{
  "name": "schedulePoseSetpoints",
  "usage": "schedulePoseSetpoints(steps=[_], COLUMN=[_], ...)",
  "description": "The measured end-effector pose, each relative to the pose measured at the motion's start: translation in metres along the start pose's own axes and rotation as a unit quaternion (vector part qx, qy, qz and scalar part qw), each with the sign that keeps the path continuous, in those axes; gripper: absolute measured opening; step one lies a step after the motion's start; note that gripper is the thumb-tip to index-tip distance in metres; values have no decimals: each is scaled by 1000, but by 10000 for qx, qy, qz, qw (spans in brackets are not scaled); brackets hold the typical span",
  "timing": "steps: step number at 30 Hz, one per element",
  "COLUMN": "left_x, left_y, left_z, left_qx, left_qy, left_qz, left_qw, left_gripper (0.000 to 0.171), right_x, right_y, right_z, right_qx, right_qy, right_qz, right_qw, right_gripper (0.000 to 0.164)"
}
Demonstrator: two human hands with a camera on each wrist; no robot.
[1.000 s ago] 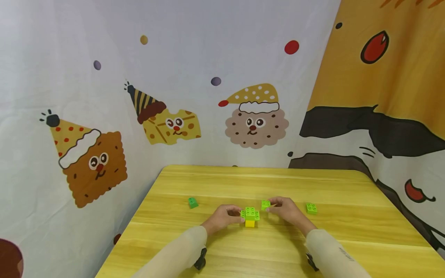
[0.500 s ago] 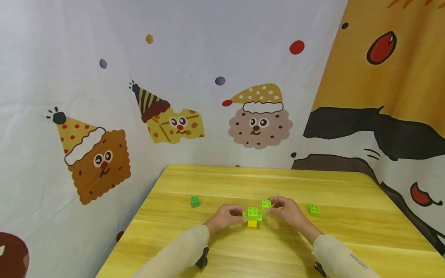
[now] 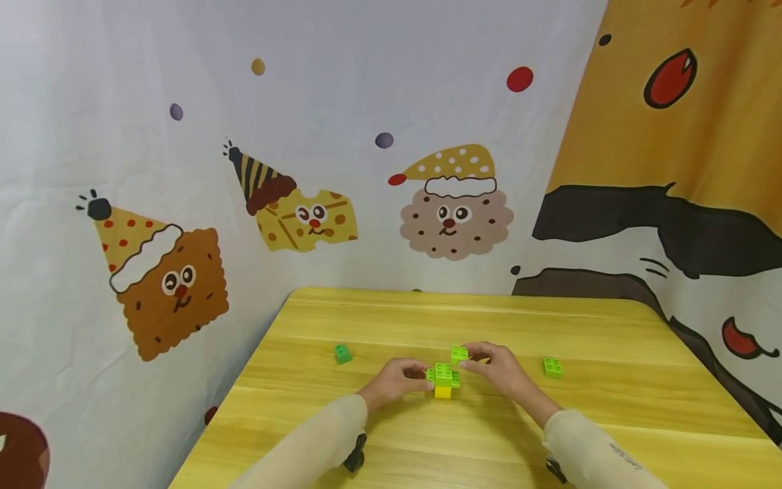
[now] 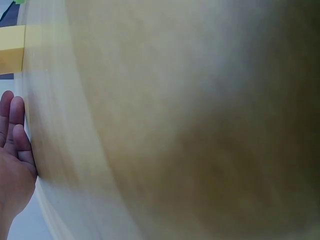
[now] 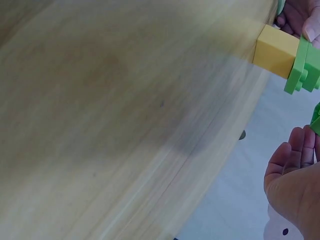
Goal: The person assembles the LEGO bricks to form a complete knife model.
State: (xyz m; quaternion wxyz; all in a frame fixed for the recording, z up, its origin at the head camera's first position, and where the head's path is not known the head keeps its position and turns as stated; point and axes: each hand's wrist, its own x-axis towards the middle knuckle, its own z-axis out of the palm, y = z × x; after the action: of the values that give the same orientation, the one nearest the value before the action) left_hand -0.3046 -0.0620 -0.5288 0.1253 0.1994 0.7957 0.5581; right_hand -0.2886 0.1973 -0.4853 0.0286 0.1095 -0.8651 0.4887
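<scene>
A small toy-brick stack stands on the table [image 3: 397,448]: a yellow brick [image 3: 442,392] below, a flat green piece [image 5: 298,66] across it, and a light green brick [image 3: 443,373] on top. My left hand [image 3: 396,380] pinches the left end of the flat piece, its thumb on the studded side in the right wrist view. Just behind and above the stack, my right hand [image 3: 497,367] holds another light green brick [image 3: 459,353] by its right side, apart from the stack. In the left wrist view the yellow brick [image 4: 11,49] shows beyond the left fingers.
A darker green sloped brick [image 3: 343,354] lies at the left of the table. To the right of my right hand lies a light green four-stud brick [image 3: 552,367]. A printed cloth [image 3: 342,102] hangs behind the table's far edge.
My right hand has moved a little left with its brick, closer to the stack's top. The left hand keeps its hold on the stack. The head view has shifted slightly.
</scene>
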Motion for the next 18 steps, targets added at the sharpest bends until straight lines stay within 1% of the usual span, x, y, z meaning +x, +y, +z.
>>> schedulePoseSetpoints(steps=[3, 8, 14, 18], left_x=[0, 0, 0, 0], left_y=[1, 1, 0, -1], left_z=[0, 1, 0, 1], left_qx=[3, 7, 50, 18], left_qy=[7, -6, -40, -35], left_qz=[-1, -5, 26, 57], left_qw=[10000, 10000, 10000, 10000], left_gripper=[28, 27, 27, 26], right_x=[0, 0, 0, -3], right_y=[-1, -3, -5, -5], right_z=[3, 7, 14, 17], right_qx=[38, 52, 97, 128], right_qy=[-35, -81, -200, -277], right_qz=[-30, -66, -85, -163], right_qw=[10000, 9999, 9997, 9994], right_gripper=[32, 32, 30, 32])
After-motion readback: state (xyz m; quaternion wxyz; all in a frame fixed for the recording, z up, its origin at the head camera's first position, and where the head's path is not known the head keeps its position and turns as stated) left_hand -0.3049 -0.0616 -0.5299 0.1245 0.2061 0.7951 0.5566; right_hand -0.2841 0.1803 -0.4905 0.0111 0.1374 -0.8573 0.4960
